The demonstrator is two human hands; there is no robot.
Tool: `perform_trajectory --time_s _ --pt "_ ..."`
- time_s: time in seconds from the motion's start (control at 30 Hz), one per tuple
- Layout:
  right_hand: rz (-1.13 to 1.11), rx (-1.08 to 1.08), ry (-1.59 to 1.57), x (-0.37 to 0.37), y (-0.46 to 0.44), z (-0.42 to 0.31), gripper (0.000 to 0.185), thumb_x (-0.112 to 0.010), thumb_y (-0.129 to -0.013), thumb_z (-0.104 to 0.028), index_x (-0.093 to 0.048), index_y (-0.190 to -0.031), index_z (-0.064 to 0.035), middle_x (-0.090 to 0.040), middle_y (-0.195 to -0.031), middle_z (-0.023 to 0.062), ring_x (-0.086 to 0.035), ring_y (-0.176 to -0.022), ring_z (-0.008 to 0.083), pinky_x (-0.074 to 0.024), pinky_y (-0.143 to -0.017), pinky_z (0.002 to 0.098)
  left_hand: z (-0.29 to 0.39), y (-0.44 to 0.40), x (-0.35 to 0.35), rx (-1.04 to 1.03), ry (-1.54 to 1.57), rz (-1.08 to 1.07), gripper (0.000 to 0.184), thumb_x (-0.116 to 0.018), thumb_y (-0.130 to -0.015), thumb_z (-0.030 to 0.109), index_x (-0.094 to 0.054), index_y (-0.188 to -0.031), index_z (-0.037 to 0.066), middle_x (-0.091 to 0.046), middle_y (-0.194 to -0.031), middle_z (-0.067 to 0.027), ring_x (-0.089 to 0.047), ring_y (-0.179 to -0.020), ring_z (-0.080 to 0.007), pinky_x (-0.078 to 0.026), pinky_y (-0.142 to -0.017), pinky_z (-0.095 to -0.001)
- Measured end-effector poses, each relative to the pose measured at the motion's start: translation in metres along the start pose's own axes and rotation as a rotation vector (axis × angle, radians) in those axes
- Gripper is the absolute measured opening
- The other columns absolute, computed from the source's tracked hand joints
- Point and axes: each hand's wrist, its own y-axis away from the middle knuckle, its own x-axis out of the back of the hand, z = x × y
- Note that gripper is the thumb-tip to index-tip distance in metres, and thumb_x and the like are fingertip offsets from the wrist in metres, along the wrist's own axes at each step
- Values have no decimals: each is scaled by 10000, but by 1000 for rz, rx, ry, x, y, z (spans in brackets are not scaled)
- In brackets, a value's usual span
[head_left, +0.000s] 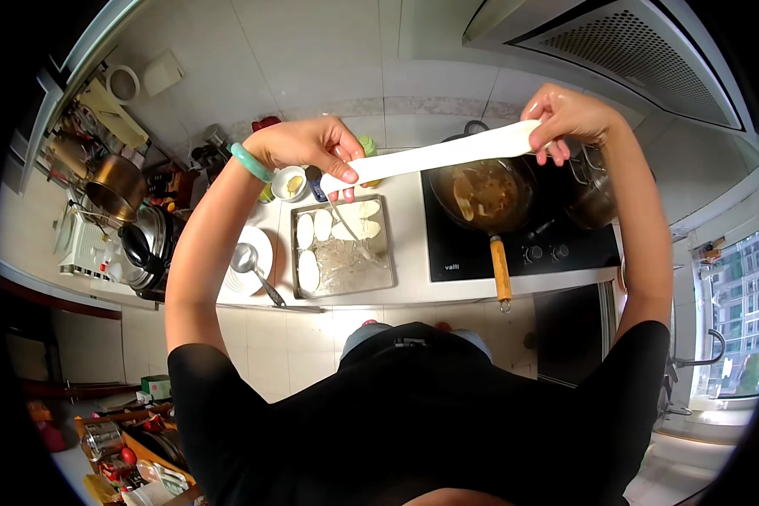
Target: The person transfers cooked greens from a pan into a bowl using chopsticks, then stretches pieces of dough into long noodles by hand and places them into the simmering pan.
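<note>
A long flat strip of white dough (438,153) is stretched in the air between my two hands. My left hand (316,152), with a green bangle at the wrist, pinches one end above the metal tray. The other end is gripped between thumb and fingers of my right hand (565,122), over the stove. Below on the counter, the metal tray (346,292) holds several oval dough pieces (309,271), partly under clear plastic film (341,260). Under the strip's right part sits a wok (481,198) with brown liquid and pieces in it.
The wok's wooden handle (500,268) sticks out past the front of the black stove (464,263). A metal pot (594,198) stands at its right. Left of the tray are a white plate (257,244) with a ladle (244,257), and a small bowl (289,183). A range hood (624,51) hangs upper right.
</note>
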Motion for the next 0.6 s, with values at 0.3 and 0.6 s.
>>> perform_trajectory --time_s 0.3,0.6 --pt "108 128 -77 12 19 28 256 -632 -782 -69 -595 -974 96 -662 -800 161 -656 -621 158 -508 -497 178 2 12 5 -15 -8 -8 210 -658 -786 69 -629 -926 -86 -664 -752 -132 -620 -599 -146 -506 -565 -251" --pt "185 298 -388 23 1 117 244 -633 -817 -114 -584 -973 67 -656 -797 130 -641 -628 118 -489 -487 157 22 13 1 -20 -17 -1 231 -655 -800 98 -621 -940 -83 -664 -747 -137 -632 -612 -158 -512 -578 -254"
